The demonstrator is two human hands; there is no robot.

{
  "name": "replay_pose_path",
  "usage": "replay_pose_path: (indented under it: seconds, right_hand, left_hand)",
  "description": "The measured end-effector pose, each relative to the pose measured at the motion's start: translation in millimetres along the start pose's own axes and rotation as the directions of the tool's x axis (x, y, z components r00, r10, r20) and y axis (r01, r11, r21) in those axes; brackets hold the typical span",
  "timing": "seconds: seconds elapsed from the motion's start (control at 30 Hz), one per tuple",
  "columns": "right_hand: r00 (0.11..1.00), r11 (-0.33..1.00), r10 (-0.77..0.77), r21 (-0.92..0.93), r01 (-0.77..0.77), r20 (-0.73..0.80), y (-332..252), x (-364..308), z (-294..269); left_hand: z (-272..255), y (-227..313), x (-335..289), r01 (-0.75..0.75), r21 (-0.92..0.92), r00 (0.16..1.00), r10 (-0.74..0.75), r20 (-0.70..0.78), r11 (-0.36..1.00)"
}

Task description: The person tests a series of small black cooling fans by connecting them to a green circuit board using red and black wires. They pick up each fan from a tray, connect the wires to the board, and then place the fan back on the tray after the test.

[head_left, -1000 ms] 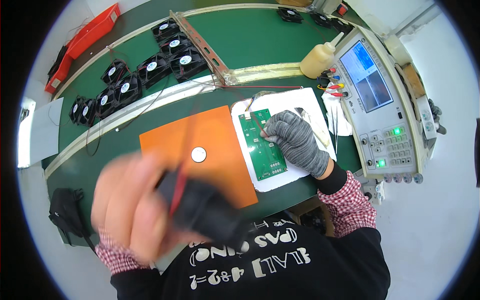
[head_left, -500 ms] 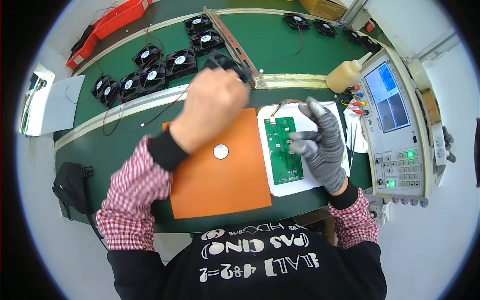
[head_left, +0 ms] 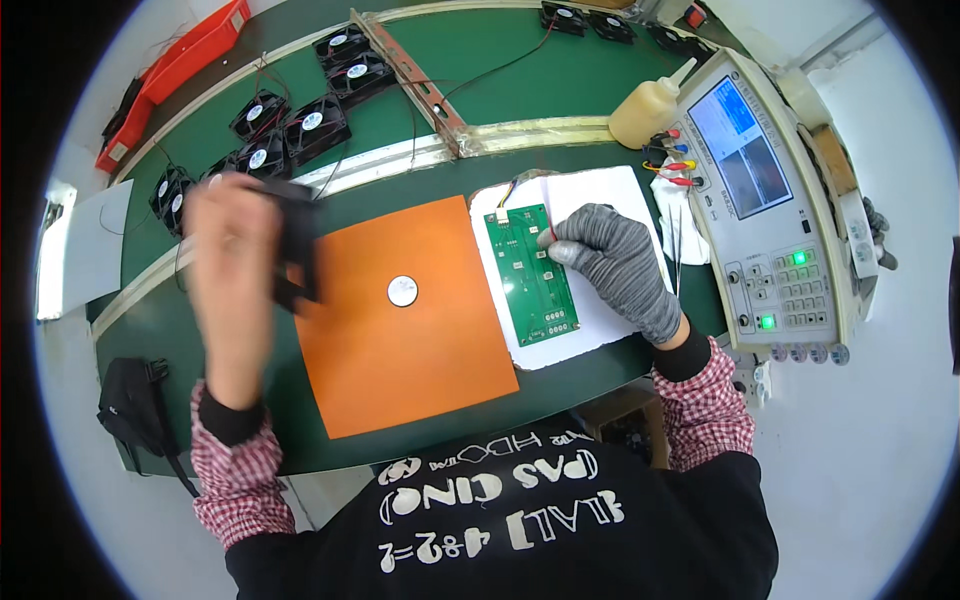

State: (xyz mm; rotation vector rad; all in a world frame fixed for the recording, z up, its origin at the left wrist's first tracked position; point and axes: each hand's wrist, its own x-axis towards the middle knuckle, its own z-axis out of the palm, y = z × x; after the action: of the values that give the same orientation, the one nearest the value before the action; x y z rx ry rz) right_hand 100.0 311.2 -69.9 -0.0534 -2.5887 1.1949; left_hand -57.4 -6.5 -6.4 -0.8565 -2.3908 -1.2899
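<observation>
My bare left hand [head_left: 232, 270], blurred by motion, is closed round the edge of a black cooling fan [head_left: 296, 245], held up on edge at the left side of the orange mat [head_left: 410, 350]. In a grey glove, my right hand [head_left: 615, 265] pinches what looks like a thin reddish wire [head_left: 552, 232] with thumb and forefinger. It is over the right edge of a green circuit board [head_left: 530, 285], which lies on a white pad [head_left: 610, 195]. A white connector [head_left: 502, 215] with coloured leads sits at the board's top. A round white disc [head_left: 402, 291] rests on the mat.
Several black fans [head_left: 312, 122] stand at the back left, beside an upright metal strip [head_left: 410, 80]. A test instrument [head_left: 760, 190] with a lit screen and a yellowish squeeze bottle [head_left: 642, 112] are on the right. Tweezers [head_left: 675, 245] lie by a white cloth. Red bins [head_left: 195, 60] line the far left.
My left hand has brought the fan from the back of the mat to its left side. The right hand's fingers, apart before, have closed over the board. The whole view has shifted slightly.
</observation>
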Motion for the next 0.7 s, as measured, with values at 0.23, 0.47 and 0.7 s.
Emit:
replay_pose_path:
  seconds: [0.23, 0.47, 0.7]
  right_hand:
    - [0.998, 0.996, -0.04, 0.084, 0.035, 0.05, 9.4, 1.8, 14.4]
    - [0.977, 0.989, -0.138, -0.024, 0.143, 0.16, 15.6, 6.6, 16.6]
    - [0.986, 0.99, -0.117, 0.087, 0.107, 0.117, 17.9, 3.2, 13.6]
  left_hand:
    - [46.4, 24.8, -43.2, -0.195, 0.071, 0.864, 0.136, 0.485, 0.978]
    - [49.2, 29.0, -47.4, -0.33, 0.058, 0.766, 0.231, 0.599, 0.942]
    - [10.1, 56.8, -53.2, -0.716, 0.2, 0.691, 0.637, 0.342, 0.669]
